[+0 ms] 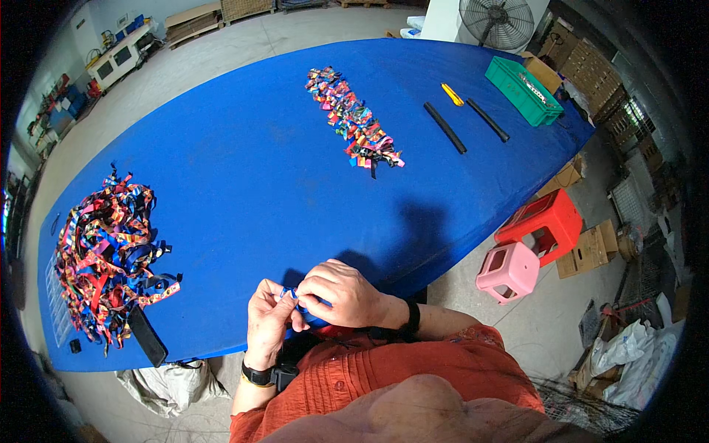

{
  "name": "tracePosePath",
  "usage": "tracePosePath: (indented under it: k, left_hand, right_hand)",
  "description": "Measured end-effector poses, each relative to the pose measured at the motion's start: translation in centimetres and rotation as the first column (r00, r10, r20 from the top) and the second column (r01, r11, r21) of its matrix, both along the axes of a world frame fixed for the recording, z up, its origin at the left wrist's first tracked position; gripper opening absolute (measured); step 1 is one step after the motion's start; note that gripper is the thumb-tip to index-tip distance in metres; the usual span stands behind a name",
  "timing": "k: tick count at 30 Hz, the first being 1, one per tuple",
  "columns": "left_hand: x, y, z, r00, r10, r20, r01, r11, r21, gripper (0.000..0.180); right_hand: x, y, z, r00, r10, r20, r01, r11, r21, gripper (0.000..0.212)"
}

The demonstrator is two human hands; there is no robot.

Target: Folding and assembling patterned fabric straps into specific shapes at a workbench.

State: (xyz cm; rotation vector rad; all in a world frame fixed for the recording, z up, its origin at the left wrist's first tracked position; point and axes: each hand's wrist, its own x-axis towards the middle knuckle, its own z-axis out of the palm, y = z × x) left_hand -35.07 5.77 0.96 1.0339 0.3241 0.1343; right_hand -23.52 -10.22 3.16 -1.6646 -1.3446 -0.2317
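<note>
Close to my body, at the front edge of the blue-covered table, my left hand [267, 314] pinches a small blue and white piece of ribbon [289, 293]. The fingers of my right hand [341, 294] close on the same piece from the other side, and the hands almost touch. Most of the ribbon is hidden behind the fingers. To the left lies a large tangled heap of colourful printed ribbons [111, 255]. Farther off, a long row of short folded ribbon pieces [354, 122] lies slanting across the cloth.
A black phone-like slab [147, 336] lies beside the heap. At the far right are two black rods [444, 128], a yellow utility knife [452, 94] and a green crate [523, 90]. Red [543, 225] and pink [508, 272] stools stand on the floor to the right.
</note>
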Motion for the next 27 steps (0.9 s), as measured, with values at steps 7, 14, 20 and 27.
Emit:
tracePosePath:
  k: [7,14,20,27]
  left_hand:
    - [-0.3,1.6,0.3,0.999,-0.049,-0.003,0.049,0.997,-0.067,0.021]
    - [-0.4,1.6,-0.4,1.0,-0.021,-0.001,0.021,0.997,-0.078,0.024]
    - [-0.5,1.4,0.0,1.0,-0.027,0.013,0.027,1.0,-0.009,0.025]
    - [-0.6,0.2,2.2,0.995,-0.058,-0.079,0.08,0.947,0.311,0.026]
  right_hand:
    - [0.2,-0.1,-0.2,0.999,0.051,0.008,-0.051,0.999,-0.012,0.009]
    - [0.4,-0.2,0.1,0.982,0.14,0.126,-0.126,0.986,-0.112,0.006]
    - [0.4,-0.3,-0.7,0.99,0.133,-0.035,-0.134,0.99,-0.039,0.009]
    - [0.7,-1.0,1.1,0.983,0.156,-0.102,-0.168,0.977,-0.128,0.019]
